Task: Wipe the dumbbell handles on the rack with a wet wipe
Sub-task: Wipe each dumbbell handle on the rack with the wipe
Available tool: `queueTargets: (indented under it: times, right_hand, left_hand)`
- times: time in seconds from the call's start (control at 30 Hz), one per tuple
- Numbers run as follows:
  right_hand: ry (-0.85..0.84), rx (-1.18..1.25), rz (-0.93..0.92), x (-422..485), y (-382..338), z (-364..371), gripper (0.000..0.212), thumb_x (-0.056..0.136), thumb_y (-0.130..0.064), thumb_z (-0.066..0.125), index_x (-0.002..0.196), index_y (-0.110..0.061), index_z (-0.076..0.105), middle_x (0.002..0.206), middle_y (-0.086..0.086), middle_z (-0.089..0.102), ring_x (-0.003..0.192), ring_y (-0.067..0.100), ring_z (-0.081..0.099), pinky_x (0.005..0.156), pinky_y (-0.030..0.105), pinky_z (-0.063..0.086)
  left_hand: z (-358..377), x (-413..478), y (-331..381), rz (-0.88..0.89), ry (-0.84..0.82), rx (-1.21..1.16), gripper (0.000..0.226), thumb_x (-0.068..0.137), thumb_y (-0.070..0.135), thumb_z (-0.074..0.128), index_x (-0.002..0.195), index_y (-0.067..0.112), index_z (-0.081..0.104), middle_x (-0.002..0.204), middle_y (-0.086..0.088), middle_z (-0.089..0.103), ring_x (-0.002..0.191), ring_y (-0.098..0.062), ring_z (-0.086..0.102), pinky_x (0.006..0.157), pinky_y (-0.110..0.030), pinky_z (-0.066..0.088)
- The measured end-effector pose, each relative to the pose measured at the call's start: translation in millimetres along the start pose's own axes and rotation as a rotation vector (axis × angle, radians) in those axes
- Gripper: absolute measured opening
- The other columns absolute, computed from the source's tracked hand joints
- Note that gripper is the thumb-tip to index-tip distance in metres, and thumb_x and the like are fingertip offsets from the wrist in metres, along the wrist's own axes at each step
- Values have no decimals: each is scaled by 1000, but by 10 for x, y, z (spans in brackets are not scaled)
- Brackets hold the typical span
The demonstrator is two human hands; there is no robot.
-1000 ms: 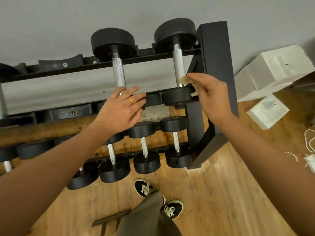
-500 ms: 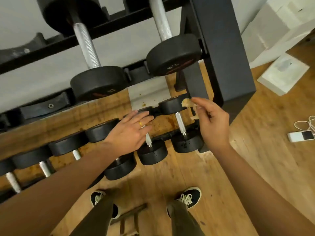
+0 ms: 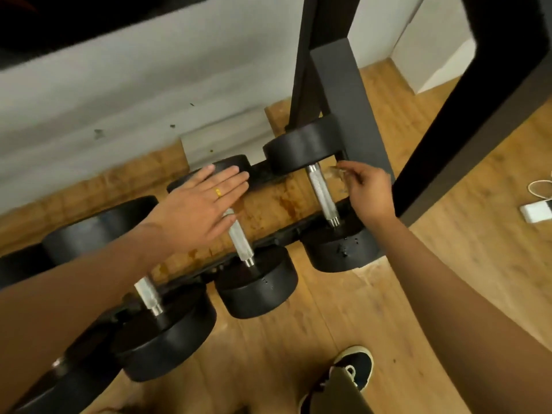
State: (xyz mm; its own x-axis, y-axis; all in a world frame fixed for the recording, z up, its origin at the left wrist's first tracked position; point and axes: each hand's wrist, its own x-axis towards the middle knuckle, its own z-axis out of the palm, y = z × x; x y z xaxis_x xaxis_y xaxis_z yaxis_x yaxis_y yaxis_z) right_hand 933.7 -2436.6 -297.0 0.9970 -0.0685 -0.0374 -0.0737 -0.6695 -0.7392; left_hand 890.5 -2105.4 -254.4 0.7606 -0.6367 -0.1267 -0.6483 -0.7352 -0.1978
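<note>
The wet wipe [image 3: 337, 175], blurred, is pinched at the curled fingertips of the right hand [image 3: 369, 191], just right of the upper end of the end dumbbell handle [image 3: 321, 192] on the lowest rack [image 3: 346, 100] shelf. Whether the wipe touches the handle cannot be told. Left of that handle, the left hand [image 3: 197, 204] lies flat, fingers straight, on the next dumbbell [image 3: 239, 239]. Below that handle, a shoe [image 3: 357, 366] stands on the wooden floor [image 3: 448, 234].

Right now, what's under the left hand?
Left hand lies flat over a dumbbell's rear head and the top of its handle. Lower handle shows; the covered stretch is hidden.
</note>
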Motion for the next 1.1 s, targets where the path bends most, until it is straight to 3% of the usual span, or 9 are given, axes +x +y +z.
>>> queueTargets:
  times: [0.07,0.17,0.23,0.3,0.4,0.6,0.73,0.8,1.1]
  right_hand:
    - [21,25,20,73,122,87,30,100,-2,51,116,-11,74,90,-5,69,61,10,65,56,8,42]
    - [17,63,32,166,262,182,29,100,-4,51,117,-13,73,97,-1,72,65,-3,64,64,11,51]
    - [49,123,37,223,313,223,29,99,-5,53,116,-15,74,101,0,73,75,-1,66,75,18,57]
    - [66,154,35,261,337,249,28,99,-5,54,115,-17,74,103,-1,73,79,0,66,73,14,55]
    - [54,179,32,305,362,308,26,99,-5,56,112,-17,74,97,-2,72,68,-10,64,63,2,43]
    - [13,500,35,371,427,408,17,94,2,62,109,-3,70,73,-11,73,63,-2,62,64,14,50]
    - [-95,559,40,369,441,440,23,91,3,64,113,0,70,95,8,72,81,11,66,80,24,55]
    - [-128,626,53,379,458,444,21,91,5,63,111,2,69,96,11,71,83,14,67,84,26,56]
    - [-252,682,117,409,467,433,20,92,3,61,109,-5,67,94,5,71,84,12,70,76,22,57]
  left_hand:
    - [105,-19,-22,-10,13,-35,63,106,50,24,158,14,30,165,-5,26,156,-21,19,127,-46,11]
    - [166,-2,-54,24,71,-34,64,105,51,30,156,13,29,164,-7,29,155,-22,22,127,-46,12]
    - [206,-8,-71,31,98,-12,65,104,51,34,156,11,32,164,-8,31,155,-24,23,127,-46,13]
    - [248,-9,-54,26,136,14,66,103,49,37,155,10,36,163,-10,34,154,-25,26,127,-47,14]
    - [342,15,-54,35,218,26,65,101,48,42,153,9,41,160,-11,41,151,-26,32,126,-48,16]
    - [517,102,-149,100,383,66,62,102,50,42,145,7,55,150,-12,54,144,-28,46,123,-46,24]
    - [549,107,-148,102,439,58,64,102,52,38,144,7,56,147,-12,57,142,-28,48,122,-45,22]
    - [551,106,-152,108,464,69,65,102,53,37,143,7,57,146,-13,58,140,-29,50,121,-44,22]
    - [569,95,-152,93,499,78,60,101,51,45,142,9,59,144,-10,61,139,-26,52,121,-44,27]
